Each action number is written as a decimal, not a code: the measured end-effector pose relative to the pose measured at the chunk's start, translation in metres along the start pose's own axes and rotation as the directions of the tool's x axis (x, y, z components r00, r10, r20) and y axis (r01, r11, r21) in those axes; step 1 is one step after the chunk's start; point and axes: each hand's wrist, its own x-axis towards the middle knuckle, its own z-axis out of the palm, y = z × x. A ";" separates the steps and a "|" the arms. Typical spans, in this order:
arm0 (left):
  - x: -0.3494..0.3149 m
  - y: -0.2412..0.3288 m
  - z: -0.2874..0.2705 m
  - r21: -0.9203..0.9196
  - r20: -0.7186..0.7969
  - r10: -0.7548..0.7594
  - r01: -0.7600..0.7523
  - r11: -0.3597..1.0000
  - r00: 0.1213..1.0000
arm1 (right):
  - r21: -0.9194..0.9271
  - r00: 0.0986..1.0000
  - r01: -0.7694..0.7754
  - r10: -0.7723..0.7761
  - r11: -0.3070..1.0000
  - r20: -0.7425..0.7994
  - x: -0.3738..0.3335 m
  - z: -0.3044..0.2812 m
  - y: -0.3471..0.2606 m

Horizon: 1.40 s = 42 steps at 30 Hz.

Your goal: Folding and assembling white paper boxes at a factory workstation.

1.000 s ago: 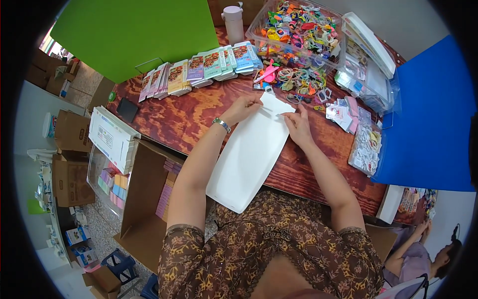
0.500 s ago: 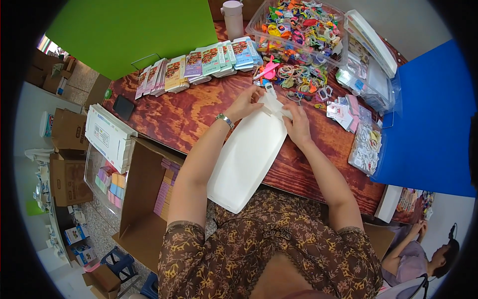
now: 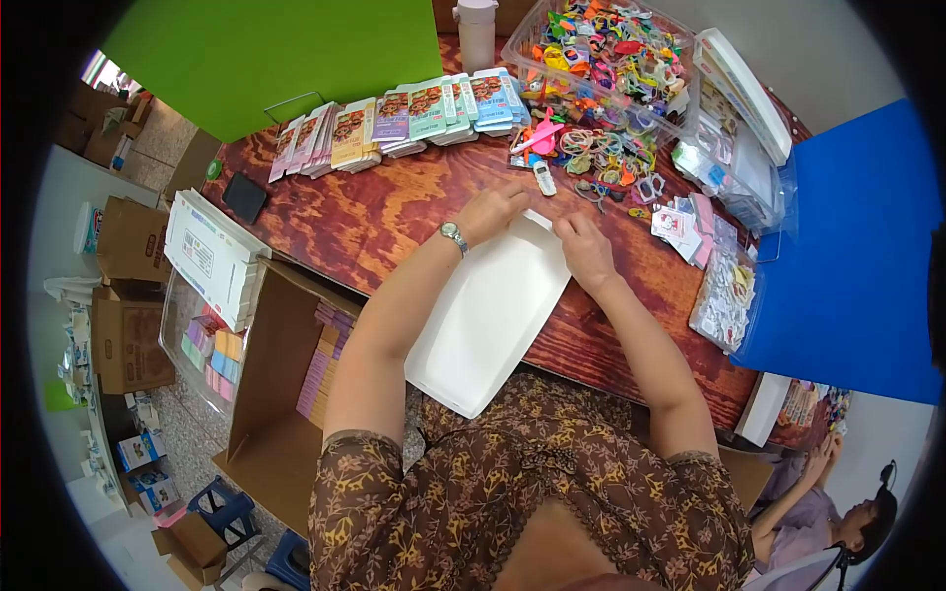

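Note:
A flat white carton lies on the dark wooden table and hangs over its near edge toward my lap. My left hand, with a watch on its wrist, pinches the carton's far left corner. My right hand presses on the far right corner, fingers curled over the edge. Just beyond my hands lie a small white object and a pile of colourful small toys.
A row of printed card packs lies at the far left, a clear bin of toys and clear bags at the right. Green and blue boards flank the table. An open cardboard box stands at my left.
The carton has slid toward me and hangs further over the table edge. Both hands came back with it, still at its far corners.

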 end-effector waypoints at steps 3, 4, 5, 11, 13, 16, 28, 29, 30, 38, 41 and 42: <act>-0.002 -0.001 0.001 0.008 0.006 0.008 -0.008 1.000 1.000 | 0.044 0.997 -0.069 0.068 0.997 0.022 0.003 0.006 0.003; -0.003 -0.001 0.001 0.019 -0.022 0.024 -0.024 1.000 0.999 | 0.064 0.987 -0.156 0.153 0.986 0.046 0.004 0.007 0.002; -0.004 -0.001 0.002 0.030 -0.049 0.041 -0.040 0.999 0.998 | 0.065 0.988 -0.152 0.149 0.986 0.048 0.004 0.007 0.001; -0.004 0.010 -0.009 0.116 0.104 0.006 -0.018 0.993 0.995 | 0.058 0.994 -0.110 0.108 0.992 0.031 0.000 -0.001 -0.003; -0.004 0.012 -0.012 0.157 0.160 0.021 -0.046 0.986 0.987 | 0.014 0.994 0.003 -0.005 1.000 0.108 0.001 -0.008 -0.006; -0.010 0.010 -0.018 0.122 0.196 0.073 -0.098 0.988 0.978 | 0.034 0.975 -0.001 -0.006 0.999 0.222 0.004 -0.027 -0.015; 0.012 -0.004 0.010 0.084 0.033 0.113 -0.116 0.990 0.993 | -0.069 0.937 -0.206 0.217 0.976 0.273 0.017 0.002 0.003; 0.014 -0.002 0.007 0.094 0.060 0.093 -0.099 0.991 0.994 | -0.069 0.937 -0.204 0.216 0.976 0.275 0.019 -0.002 0.005; 0.016 0.000 0.005 0.094 0.059 0.090 -0.095 0.991 0.994 | -0.020 0.924 -0.217 0.212 0.976 0.318 0.022 -0.008 0.008; 0.040 0.025 -0.025 0.147 0.359 0.115 -0.178 0.973 0.926 | -0.101 0.893 -0.111 0.144 0.989 0.426 0.033 -0.013 0.014; 0.042 0.026 -0.031 0.233 0.393 0.167 -0.274 0.933 0.904 | -0.188 0.909 -0.069 0.139 0.980 0.393 0.034 -0.019 -0.001; 0.043 0.027 -0.033 0.234 0.393 0.167 -0.274 0.933 0.904 | -0.188 0.910 -0.069 0.139 0.980 0.391 0.033 -0.017 0.001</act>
